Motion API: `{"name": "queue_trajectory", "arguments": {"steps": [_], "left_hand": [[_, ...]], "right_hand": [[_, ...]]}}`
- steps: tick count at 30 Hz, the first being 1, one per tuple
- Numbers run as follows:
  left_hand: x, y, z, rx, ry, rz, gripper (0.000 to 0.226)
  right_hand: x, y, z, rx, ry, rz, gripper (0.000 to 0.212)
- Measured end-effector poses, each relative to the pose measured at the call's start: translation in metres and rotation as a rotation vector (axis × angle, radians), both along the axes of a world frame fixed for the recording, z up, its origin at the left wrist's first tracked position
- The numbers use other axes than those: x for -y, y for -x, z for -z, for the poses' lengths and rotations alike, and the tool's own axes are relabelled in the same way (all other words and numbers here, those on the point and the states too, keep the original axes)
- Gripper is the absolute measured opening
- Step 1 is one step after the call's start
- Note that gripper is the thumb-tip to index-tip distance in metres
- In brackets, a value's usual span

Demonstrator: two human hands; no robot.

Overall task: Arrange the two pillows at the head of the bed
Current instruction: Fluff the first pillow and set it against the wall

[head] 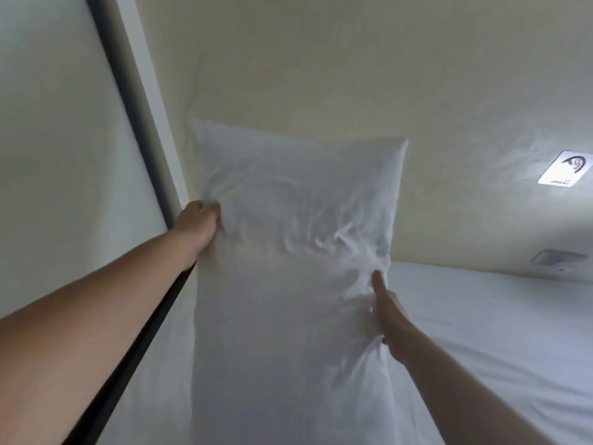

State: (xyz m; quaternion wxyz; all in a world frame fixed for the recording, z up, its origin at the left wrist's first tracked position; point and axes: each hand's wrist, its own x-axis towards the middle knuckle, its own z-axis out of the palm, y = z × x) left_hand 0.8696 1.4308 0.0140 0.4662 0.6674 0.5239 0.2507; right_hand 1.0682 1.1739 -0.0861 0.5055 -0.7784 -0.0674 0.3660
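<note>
Furthest left, beyond the left grip (200, 220), a pale wall panel and a dark vertical frame strip (141, 130) run down beside the bed; the left grip is clenched on the left edge of the white pillow (288, 252), fabric bunched under its fingers, and it sits hard against that frame, which suggests the pillow is being held tight into the corner.

Between the two grips the pillow stands on end, its upper corners leaning on the cream wall (321, 59) above both grips and its lower part dropping below them toward the bed; it is probably held this way so that it can be squared and set against the head of the bed; creases fan out from each grip.

The right grip (386, 313) pinches the pillow's right edge lower down than the left grip does, thumb laid on the front face and fingers hidden behind, so it is grasping the pillow too; one grip on each side keeps the soft filling from sagging.

To the right of the right grip the white bed sheet (497, 332) lies flat; above and further right, a small printed card (564, 170) is fixed on the wall.

Only one pillow shows; the second is not in view; no containers are visible.
</note>
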Motion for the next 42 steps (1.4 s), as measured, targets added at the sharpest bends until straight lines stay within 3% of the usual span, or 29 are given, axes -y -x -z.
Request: {"name": "queue_trajectory", "arguments": {"steps": [5, 9, 15, 18, 22, 25, 28, 30, 32, 35, 37, 39, 42], "left_hand": [[0.063, 0.052, 0.152, -0.333, 0.281, 0.336, 0.092], [0.101, 0.094, 0.238, -0.477, 0.446, 0.222, 0.109], [0.095, 0.126, 0.306, -0.238, 0.672, 0.043, 0.123], [0.109, 0.119, 0.331, -0.072, 0.715, 0.023, 0.105], [0.116, 0.095, 0.341, 0.126, 0.607, -0.094, 0.050], [0.071, 0.084, 0.321, -0.055, 0.391, -0.088, 0.031], [0.011, 0.098, 0.293, -0.702, 0.029, 0.046, 0.039], [-0.006, 0.110, 0.286, -0.918, -0.223, 0.176, 0.042], [0.004, 0.113, 0.286, -0.923, -0.337, 0.295, 0.052], [0.040, 0.111, 0.286, -0.897, -0.337, 0.245, 0.062], [0.067, 0.105, 0.282, -0.786, -0.360, 0.262, 0.066], [0.099, 0.097, 0.282, -0.673, -0.306, 0.458, 0.081], [0.135, 0.101, 0.292, -0.835, -0.323, 0.754, 0.125]], "right_hand": [[0.014, 0.033, 0.077, 0.000, 0.235, -0.154, 0.083], [0.033, 0.044, 0.132, 0.045, 0.419, -0.269, 0.088], [0.043, 0.038, 0.206, 0.090, 0.589, -0.224, 0.106], [0.037, 0.032, 0.230, 0.189, 0.678, -0.248, 0.104], [0.030, 0.048, 0.206, 0.327, 0.658, -0.262, 0.070], [0.041, 0.121, 0.183, 0.352, 0.602, -0.377, 0.056], [0.048, 0.231, 0.173, 0.162, 0.532, -0.746, 0.060], [0.037, 0.283, 0.155, 0.171, 0.454, -1.026, 0.058], [0.020, 0.288, 0.137, 0.325, 0.346, -1.109, 0.051], [-0.013, 0.227, 0.132, 0.675, 0.324, -0.887, 0.038], [-0.039, 0.170, 0.136, 0.836, 0.324, -0.797, 0.027], [-0.068, 0.123, 0.143, 0.964, 0.381, -0.849, 0.054], [-0.094, 0.079, 0.156, 1.041, 0.498, -1.024, 0.099]]}}
